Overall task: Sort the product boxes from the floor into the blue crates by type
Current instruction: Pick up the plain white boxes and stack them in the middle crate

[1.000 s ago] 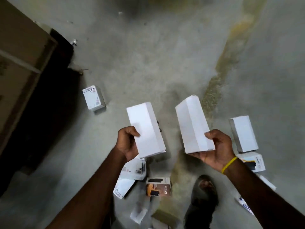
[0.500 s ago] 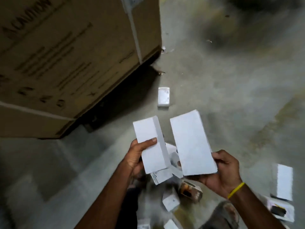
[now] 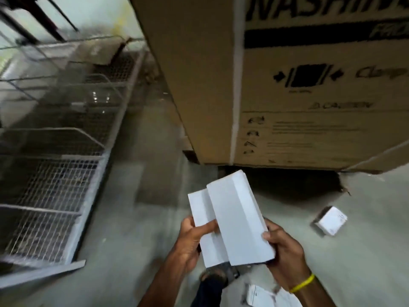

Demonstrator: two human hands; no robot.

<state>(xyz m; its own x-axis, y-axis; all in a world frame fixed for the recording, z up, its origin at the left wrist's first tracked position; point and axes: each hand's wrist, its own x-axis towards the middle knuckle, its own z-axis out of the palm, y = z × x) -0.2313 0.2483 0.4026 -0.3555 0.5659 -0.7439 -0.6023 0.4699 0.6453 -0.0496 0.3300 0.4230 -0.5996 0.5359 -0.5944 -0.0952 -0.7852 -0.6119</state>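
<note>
Two plain white product boxes sit side by side in my hands, low in the middle of the view. My left hand (image 3: 193, 234) grips the left white box (image 3: 203, 218), thumb across its face. My right hand (image 3: 282, 247) grips the right white box (image 3: 238, 218), which overlaps the left one. A small white box (image 3: 330, 220) lies on the concrete floor to the right. More white boxes (image 3: 263, 295) lie on the floor by my foot at the bottom edge. No blue crate is in view.
A big brown cardboard carton (image 3: 287, 85) stands just ahead, filling the upper right. A grey wire-mesh rack (image 3: 55, 173) with shelves runs along the left. A strip of bare concrete floor (image 3: 143, 151) lies between them. My sandalled foot (image 3: 218, 276) shows below the boxes.
My view has swung left, away from the scattered boxes, and the mesh rack has come into sight. My hands have drawn together, so the two white boxes now overlap.
</note>
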